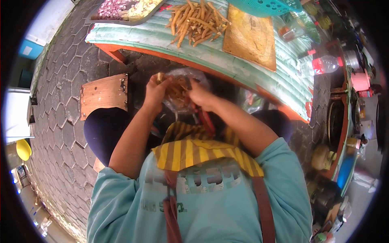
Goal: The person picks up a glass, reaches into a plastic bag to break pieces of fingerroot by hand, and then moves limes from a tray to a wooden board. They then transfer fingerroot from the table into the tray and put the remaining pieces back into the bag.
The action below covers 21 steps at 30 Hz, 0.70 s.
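Note:
My left hand (pixel 155 92) is closed with a pale-tipped, finger-like root (pixel 160 77) between thumb and fingers. In my right hand (pixel 199 96) is a knife, its dark blade (pixel 188 84) pointing up toward the left hand and its red handle (pixel 206 121) showing below the palm. Both hands are over a clear plastic bag (pixel 184 106) with brownish peelings (pixel 176 90) in it, between my knees. Up on the low table, a heap of long orange-brown roots (pixel 196 22) lies beside a worn wooden cutting board (pixel 251 38).
The green-topped table (pixel 150 42) has its orange edge just beyond my hands. On it are a tray (pixel 117 19) of shallots and pale cloves, a teal basket (pixel 263 6) and a plastic bottle (pixel 322 65). A wooden stool (pixel 104 95) stands left; cluttered shelves (pixel 342 133) are right.

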{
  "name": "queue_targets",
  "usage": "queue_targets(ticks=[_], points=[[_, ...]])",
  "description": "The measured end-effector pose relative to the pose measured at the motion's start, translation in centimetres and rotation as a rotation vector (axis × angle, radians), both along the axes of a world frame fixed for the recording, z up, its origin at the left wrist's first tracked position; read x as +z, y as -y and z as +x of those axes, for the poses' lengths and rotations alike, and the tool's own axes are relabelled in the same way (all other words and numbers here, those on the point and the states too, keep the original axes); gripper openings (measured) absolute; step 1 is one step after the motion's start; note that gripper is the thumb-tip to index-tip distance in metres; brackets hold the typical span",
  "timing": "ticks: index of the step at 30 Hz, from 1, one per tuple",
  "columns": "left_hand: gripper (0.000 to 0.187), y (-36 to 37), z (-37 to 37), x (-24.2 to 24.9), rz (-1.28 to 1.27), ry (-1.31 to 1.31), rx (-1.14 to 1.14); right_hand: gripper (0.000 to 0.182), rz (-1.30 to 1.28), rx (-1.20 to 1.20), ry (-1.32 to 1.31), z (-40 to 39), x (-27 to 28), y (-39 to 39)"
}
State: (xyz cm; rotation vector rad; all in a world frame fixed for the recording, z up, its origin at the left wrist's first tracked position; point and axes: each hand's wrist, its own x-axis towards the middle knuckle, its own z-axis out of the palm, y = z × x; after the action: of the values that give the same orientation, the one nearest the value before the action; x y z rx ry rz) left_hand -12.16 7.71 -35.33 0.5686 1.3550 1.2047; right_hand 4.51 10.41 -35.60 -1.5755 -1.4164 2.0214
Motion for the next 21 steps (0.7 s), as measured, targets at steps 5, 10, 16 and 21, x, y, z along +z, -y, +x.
queue_targets(ticks=[5, 10, 16, 21], points=[[0.027, 0.3, 0.2, 0.6, -0.001, -0.081, -0.047, 0.071, -0.118, 0.004, -0.053, 0.0, 0.6, -0.1], [0.026, 0.4, 0.3, -0.4, 0.059, -0.07, -0.13, 0.069, -0.09, 0.052, 0.068, -0.2, 0.3, -0.2], [0.03, 0.2, 0.3, 0.2, 0.069, -0.018, -0.017, 0.067, 0.018, 0.104, 0.095, 0.2, -1.0, -1.2], [0.03, 0.2, 0.0, 1.0, 0.037, -0.01, 0.147, 0.062, 0.07, 0.011, 0.027, -0.2, -0.6, -0.4]])
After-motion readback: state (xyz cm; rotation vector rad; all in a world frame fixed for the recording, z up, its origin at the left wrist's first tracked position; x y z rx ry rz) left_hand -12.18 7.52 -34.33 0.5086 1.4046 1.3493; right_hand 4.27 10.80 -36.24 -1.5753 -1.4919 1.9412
